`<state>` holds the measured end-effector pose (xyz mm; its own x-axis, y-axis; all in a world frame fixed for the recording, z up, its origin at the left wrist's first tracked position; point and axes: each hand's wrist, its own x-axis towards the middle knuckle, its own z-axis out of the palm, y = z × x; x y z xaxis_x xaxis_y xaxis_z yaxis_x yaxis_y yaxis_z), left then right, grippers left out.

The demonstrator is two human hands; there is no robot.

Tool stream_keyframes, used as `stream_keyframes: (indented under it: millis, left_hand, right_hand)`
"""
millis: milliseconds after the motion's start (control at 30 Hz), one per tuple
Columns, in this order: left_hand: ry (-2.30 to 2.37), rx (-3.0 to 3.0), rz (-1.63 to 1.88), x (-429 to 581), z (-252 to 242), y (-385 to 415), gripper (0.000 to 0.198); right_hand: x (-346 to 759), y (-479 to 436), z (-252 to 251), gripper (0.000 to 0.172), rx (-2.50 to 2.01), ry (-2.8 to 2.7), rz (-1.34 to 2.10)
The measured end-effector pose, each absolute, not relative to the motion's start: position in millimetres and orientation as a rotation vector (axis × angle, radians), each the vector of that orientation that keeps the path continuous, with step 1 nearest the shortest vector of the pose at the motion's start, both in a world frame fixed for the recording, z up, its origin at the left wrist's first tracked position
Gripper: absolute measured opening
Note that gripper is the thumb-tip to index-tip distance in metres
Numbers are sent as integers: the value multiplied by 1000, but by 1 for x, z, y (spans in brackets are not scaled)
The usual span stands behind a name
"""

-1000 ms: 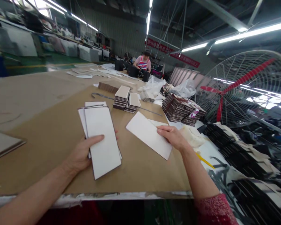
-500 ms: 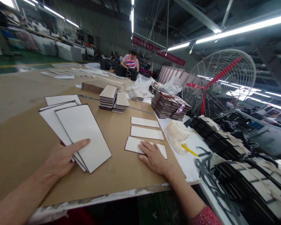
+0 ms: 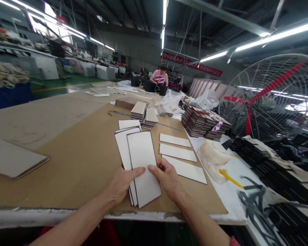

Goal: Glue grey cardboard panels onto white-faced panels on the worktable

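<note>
My left hand (image 3: 120, 182) is closed around a fanned bunch of white rectangular panels (image 3: 142, 150) with dark edges, its thumb lying on the front one. At that front panel's right edge, my right hand (image 3: 170, 181) pinches it between thumb and bent fingers. Three similar panels lie in a column on the brown tabletop to the right: a far one (image 3: 175, 139), a middle one (image 3: 178, 152) and a near one (image 3: 188, 170). The near panel's left end is partly behind my right hand. Beyond the held bunch stand two short stacks of panels, left (image 3: 138, 108) and right (image 3: 150, 116).
A grey-brown board (image 3: 12, 159) lies at the left. To the right are tied panel stacks (image 3: 197, 121), a yellow-handled tool (image 3: 231, 178), grey straps (image 3: 254, 198), black stacked pieces (image 3: 259, 157) and a large fan (image 3: 248, 100). A co-worker (image 3: 159, 77) is at the far end.
My right hand has left the near panel on the table and now grips the front panel of the bunch. My left hand has brought the bunch rightward, and the view has turned left.
</note>
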<state>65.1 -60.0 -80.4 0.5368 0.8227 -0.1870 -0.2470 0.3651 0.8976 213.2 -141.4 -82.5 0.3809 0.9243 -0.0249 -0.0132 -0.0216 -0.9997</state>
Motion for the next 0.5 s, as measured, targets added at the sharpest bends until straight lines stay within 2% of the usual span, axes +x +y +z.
stream_keyframes:
  millis: [133, 267, 367, 433, 500]
  left_hand:
    - [700, 874, 735, 49, -83, -64, 62]
    - [734, 764, 653, 23, -84, -63, 66]
    - [835, 741, 687, 4, -83, -62, 67]
    - [891, 746, 732, -5, -82, -62, 71]
    - [910, 740, 751, -11, -82, -61, 70]
  right_hand:
    - [220, -138, -78, 36, -1382, -801, 898]
    - [263, -162, -48, 29, -1509, -887, 715]
    - [303, -191, -29, 28, -1733, -1272, 709]
    - [321, -209, -30, 26, -1837, -1585, 763]
    - [330, -222, -41, 25, -1932, -1802, 679]
